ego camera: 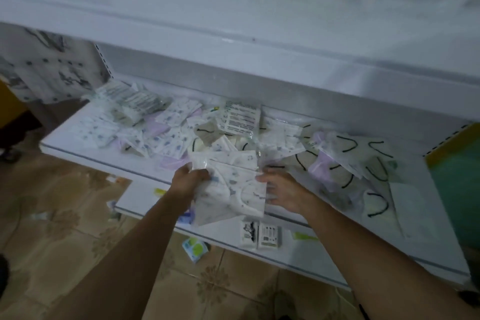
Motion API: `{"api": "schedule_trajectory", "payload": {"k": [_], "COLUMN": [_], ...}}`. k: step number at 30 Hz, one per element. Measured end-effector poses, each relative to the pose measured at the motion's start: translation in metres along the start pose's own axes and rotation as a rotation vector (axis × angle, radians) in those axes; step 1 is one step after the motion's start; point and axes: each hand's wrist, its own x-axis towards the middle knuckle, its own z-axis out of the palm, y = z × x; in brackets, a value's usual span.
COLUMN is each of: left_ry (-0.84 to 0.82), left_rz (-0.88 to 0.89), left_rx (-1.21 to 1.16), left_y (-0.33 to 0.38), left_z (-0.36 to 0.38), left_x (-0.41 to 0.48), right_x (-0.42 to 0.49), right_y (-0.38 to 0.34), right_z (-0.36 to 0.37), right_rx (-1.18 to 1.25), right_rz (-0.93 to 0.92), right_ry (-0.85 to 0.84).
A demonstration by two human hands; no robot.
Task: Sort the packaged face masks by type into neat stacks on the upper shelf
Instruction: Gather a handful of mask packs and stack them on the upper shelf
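step: likely collecting one type | left hand [191,179] grips printed bundle [230,189] just in front of mixed pile [233,135] | right hand [284,191], fingers loose, touches bundle | next, probably: raise it onto upper shelf [233,21] above pile

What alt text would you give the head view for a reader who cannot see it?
A person's left hand grips a bundle of clear-wrapped white face masks with blue-grey print, while the right hand touches its right edge. Beyond lies a white metal shelf strewn with unsorted mask packets: printed, lilac, and pale ones with black ear loops.
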Motion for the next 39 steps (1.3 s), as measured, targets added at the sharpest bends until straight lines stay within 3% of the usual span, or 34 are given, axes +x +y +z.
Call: {"api": "schedule_trajectory", "payload": {"k": [12,18,24,30,36,39], "left_ry": [-0.038,0.024,0.005,-0.258,-0.285,-0.315], "left_rz": [0.312,0.542,0.750,0.815,0.898,0.815], "left_rx": [0.007,-0.064,0.059,-0.021,0.010,0.115], "left_y": [0.137,0.193,0.260,0.301,0.283,0.255], "left_z": [-0.136,-0.165,-0.104,0.018,0.120,0.145], "left_x": [-0.113,-0.143,-0.162,-0.159,-0.161,-0.151], "right_x": [-0.123,-0.175,-0.226,-0.276,-0.283,-0.260], "right_y": [-0.094,-0.151,-0.216,-0.256,-0.254,-0.229], "right_z": [0.169,0.200,0.154,0.056,-0.031,-0.061], "right_rx": [-0.301,-0.386,-0.299,-0.189,-0.127,-0.171], "right_rz": [-0.538,-0.776,-0.987,-1.154,-1.089,-0.959], "right_ry": [0.179,0.178,0.311,0.488,0.541,0.529]}}
